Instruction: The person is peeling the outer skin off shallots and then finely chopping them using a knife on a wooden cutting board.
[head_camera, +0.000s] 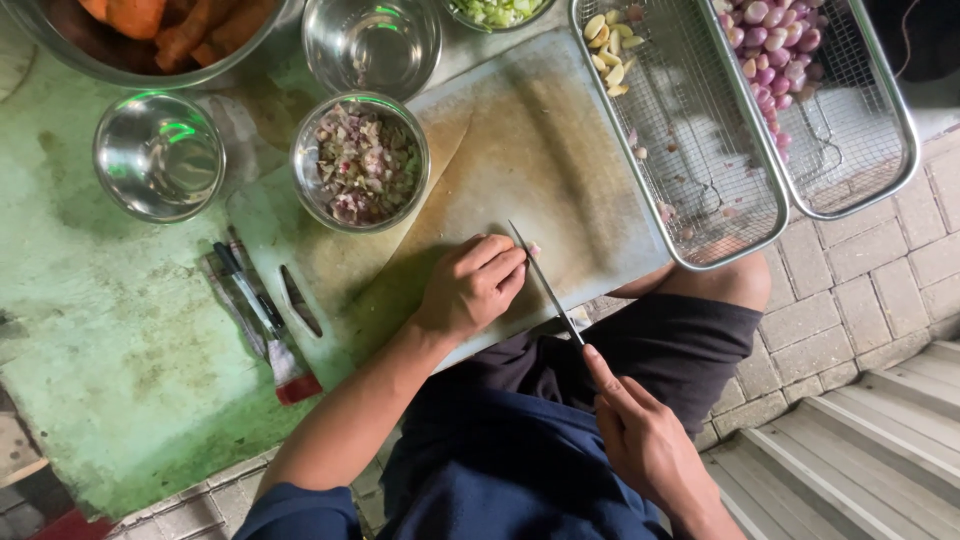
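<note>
Right hand (650, 440) grip closed on knife (545, 282); left hand (470, 285) curled over shallot piece (533, 249), near cutting board (540, 150) edge.

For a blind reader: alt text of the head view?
The right hand slices with a knife beside the left hand on a cutting board. A bowl of chopped shallots stands on the board.

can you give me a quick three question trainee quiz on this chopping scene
1. True or false: the right hand holds the knife.
2. What fills the steel bowl on the cutting board?
3. Where do the peeled garlic cloves lie: A, wire tray; B, empty bowl?

Key:
1. True; the left hand pins a small piece by the blade.
2. Chopped shallot bits.
3. A.
</note>
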